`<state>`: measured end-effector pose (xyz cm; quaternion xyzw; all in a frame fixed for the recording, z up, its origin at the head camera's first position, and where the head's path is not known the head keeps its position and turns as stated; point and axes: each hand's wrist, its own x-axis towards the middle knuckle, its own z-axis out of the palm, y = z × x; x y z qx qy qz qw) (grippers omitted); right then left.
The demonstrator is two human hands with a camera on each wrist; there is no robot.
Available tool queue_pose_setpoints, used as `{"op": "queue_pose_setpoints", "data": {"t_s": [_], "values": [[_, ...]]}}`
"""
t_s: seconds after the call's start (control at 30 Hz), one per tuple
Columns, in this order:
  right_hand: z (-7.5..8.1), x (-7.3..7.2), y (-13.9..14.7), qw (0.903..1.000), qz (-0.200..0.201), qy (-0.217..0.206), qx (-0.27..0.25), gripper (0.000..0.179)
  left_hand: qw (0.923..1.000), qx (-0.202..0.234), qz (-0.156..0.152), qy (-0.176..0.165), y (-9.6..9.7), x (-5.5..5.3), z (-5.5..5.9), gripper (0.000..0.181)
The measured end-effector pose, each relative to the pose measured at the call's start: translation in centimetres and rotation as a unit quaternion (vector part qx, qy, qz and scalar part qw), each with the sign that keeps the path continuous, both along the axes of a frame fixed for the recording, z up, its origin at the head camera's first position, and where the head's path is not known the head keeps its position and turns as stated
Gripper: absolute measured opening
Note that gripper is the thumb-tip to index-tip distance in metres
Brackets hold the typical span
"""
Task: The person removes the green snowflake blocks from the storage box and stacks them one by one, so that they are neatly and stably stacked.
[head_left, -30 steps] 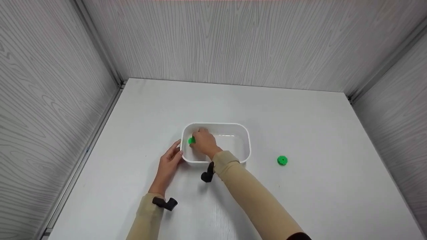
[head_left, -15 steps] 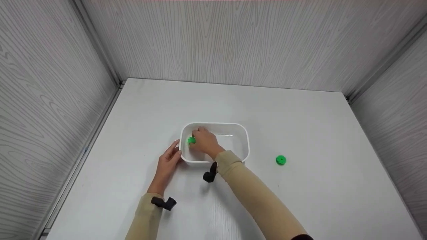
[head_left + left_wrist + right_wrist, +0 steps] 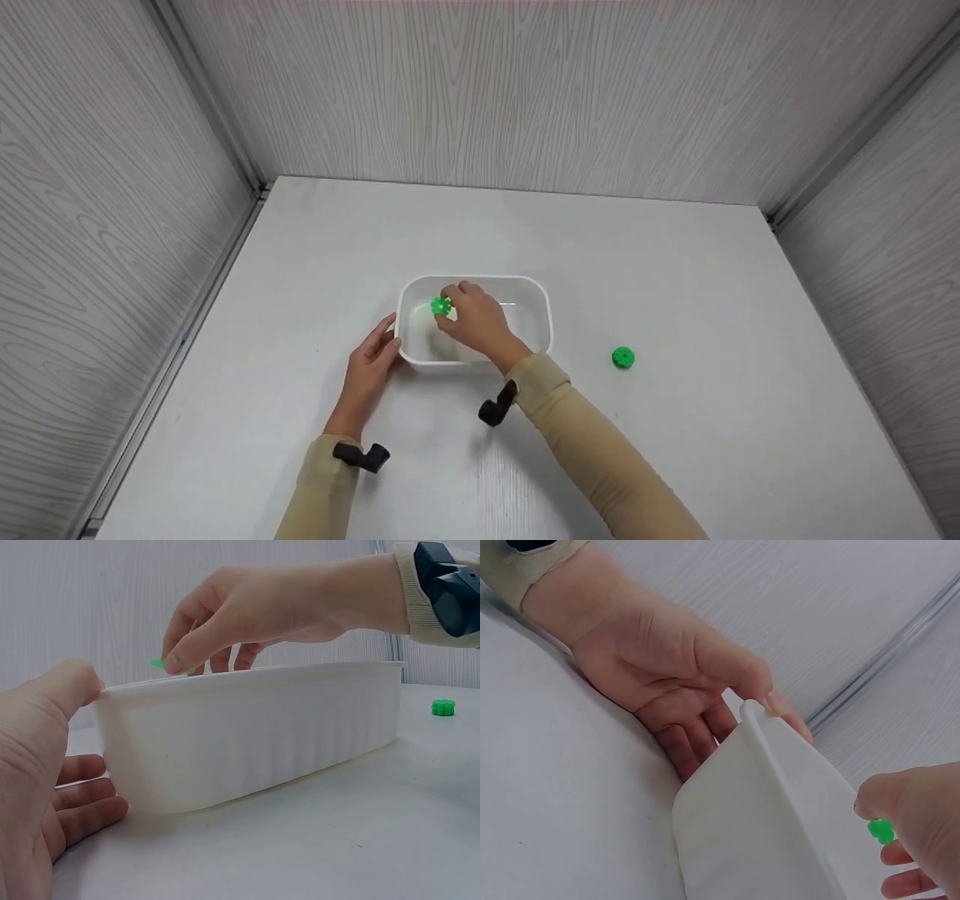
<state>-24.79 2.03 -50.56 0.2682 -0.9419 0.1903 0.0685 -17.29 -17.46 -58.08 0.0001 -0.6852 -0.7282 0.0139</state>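
A white plastic tub [image 3: 475, 363] stands mid-table. My left hand [image 3: 367, 375] holds its left end: in the left wrist view the thumb lies on the rim and the fingers bend against the outer wall. Over the tub, my right hand [image 3: 480, 321] pinches a small green toothed wheel [image 3: 441, 306] between thumb and fingertips. Seen from the left wrist, that green piece [image 3: 157, 663] shows just above the rim, partly hidden by the right hand's fingers. A second green toothed wheel [image 3: 623, 358] lies flat on the table to the tub's right.
The white table [image 3: 720, 435] is bounded by wood-grain panels [image 3: 510, 90] at the back and on both sides. A dark camera mount sits on each wrist, the right one [image 3: 498, 405] hanging in front of the tub.
The right hand has raised the green toothed wheel from low in the tub's left part, drawing it slightly right. The left hand keeps its place at the tub.
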Motion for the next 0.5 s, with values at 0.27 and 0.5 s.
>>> {"op": "queue_pose_setpoints", "data": {"t_s": [0.27, 0.5], "values": [[-0.4, 1.6, 2.5, 0.9945, -0.003, 0.064, -0.083, 0.027, 0.9999, 0.01, 0.008, 0.007, 0.2, 0.1, -0.1, 0.047], [-0.6, 2.8, 4.5, 0.9871, -0.004, 0.092, -0.131, 0.028, 0.9999, 0.0, 0.007, 0.01, 0.3, 0.1, 0.1, 0.049]]}}
